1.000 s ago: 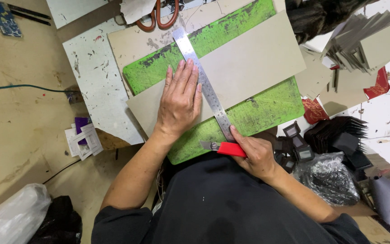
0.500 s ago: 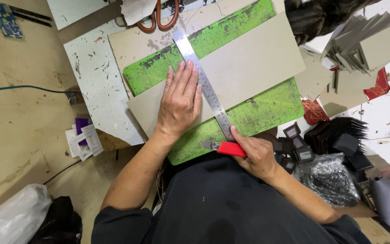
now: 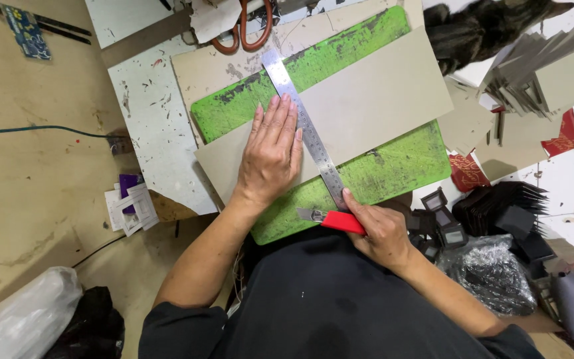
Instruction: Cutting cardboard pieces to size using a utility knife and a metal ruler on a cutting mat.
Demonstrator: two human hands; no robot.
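My left hand (image 3: pixel 272 153) lies flat, fingers spread, pressing a grey cardboard sheet (image 3: pixel 380 100) and the left edge of a steel ruler (image 3: pixel 303 126) down on a green cutting mat (image 3: pixel 400 163). The ruler runs diagonally across the sheet from upper left to lower right. My right hand (image 3: pixel 381 229) grips a red-handled utility knife (image 3: pixel 332 219) at the ruler's near end, at the mat's near edge, its blade pointing left.
Orange-handled scissors (image 3: pixel 247 30) lie at the far edge. A stack of cut grey cards (image 3: pixel 533 73) sits at the right, with small black boxes (image 3: pixel 499 213) and a plastic bag (image 3: pixel 493 272) near my right arm. A white speckled board (image 3: pixel 154 133) lies left of the mat.
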